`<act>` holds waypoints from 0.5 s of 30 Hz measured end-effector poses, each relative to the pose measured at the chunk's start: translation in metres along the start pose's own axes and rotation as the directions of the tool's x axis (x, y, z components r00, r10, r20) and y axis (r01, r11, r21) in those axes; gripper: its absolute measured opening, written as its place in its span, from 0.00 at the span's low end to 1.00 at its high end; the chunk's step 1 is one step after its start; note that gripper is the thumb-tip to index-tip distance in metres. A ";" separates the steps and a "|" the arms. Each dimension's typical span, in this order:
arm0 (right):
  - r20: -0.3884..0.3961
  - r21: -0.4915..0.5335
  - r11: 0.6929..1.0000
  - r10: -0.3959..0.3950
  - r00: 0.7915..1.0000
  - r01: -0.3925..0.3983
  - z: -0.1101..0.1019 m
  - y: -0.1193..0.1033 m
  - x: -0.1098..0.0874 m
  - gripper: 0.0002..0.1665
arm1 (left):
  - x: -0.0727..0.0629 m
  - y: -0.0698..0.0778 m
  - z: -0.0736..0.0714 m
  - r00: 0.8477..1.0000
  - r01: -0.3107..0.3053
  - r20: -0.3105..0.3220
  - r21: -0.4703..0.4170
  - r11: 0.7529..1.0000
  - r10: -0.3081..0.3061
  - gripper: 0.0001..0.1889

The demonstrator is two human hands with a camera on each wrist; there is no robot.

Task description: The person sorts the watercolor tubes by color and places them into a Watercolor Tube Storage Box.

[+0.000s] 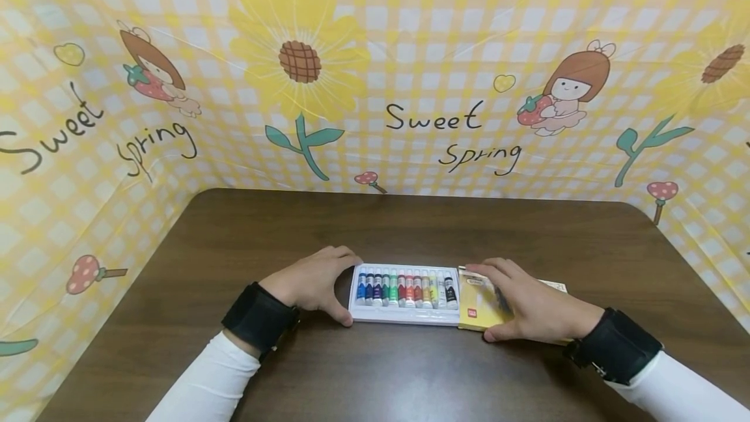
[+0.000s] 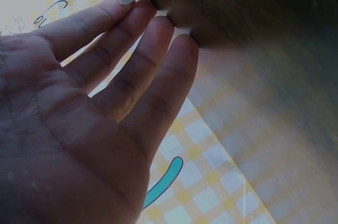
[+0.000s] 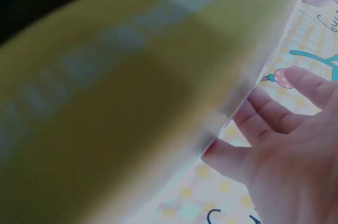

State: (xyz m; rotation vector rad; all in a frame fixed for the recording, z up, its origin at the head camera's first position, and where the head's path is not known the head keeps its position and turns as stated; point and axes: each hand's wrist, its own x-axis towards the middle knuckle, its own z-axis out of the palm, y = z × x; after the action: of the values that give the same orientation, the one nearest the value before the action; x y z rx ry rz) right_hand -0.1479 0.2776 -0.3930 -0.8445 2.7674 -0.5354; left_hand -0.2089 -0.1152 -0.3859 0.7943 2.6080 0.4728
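A white plastic tray holding a row of small paint tubes in many colours lies on the table, mostly out of its yellow cardboard box. At the tray's left end my left hand grips it, thumb at the near corner and a fingertip at the far one. The left wrist view shows the other fingers side by side below the tray's corner. My right hand holds the box across its width, thumb along the near edge, fingers over the far edge. Its palm hides much of the box's top.
The dark brown wooden table has rounded far corners. A yellow checked cloth with printed flowers and figures stands as a wall behind it and along both sides.
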 end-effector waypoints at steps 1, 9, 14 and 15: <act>-0.003 0.000 1.000 -0.005 1.000 0.005 0.000 0.000 0.002 0.61 | 0.000 0.000 0.000 1.000 0.002 0.002 0.001 1.000 -0.002 0.51; 0.046 0.032 0.999 0.017 0.999 -0.019 0.001 0.000 0.008 0.62 | 0.000 0.001 0.000 1.000 0.000 0.010 -0.004 1.000 0.000 0.51; 0.057 0.044 0.999 0.025 0.998 -0.028 0.003 0.002 0.008 0.61 | 0.000 0.001 -0.001 1.000 0.011 0.012 -0.009 1.000 -0.011 0.51; 0.056 0.045 0.999 0.024 0.998 -0.026 0.003 0.002 0.008 0.61 | 0.000 0.001 -0.001 1.000 0.011 0.013 -0.009 1.000 -0.011 0.51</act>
State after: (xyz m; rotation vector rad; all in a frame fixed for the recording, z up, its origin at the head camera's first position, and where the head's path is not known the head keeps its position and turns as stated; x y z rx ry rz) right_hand -0.1543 0.2739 -0.3970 -0.8012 2.7011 -0.5605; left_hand -0.2086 -0.1144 -0.3847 0.7775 2.5949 0.4738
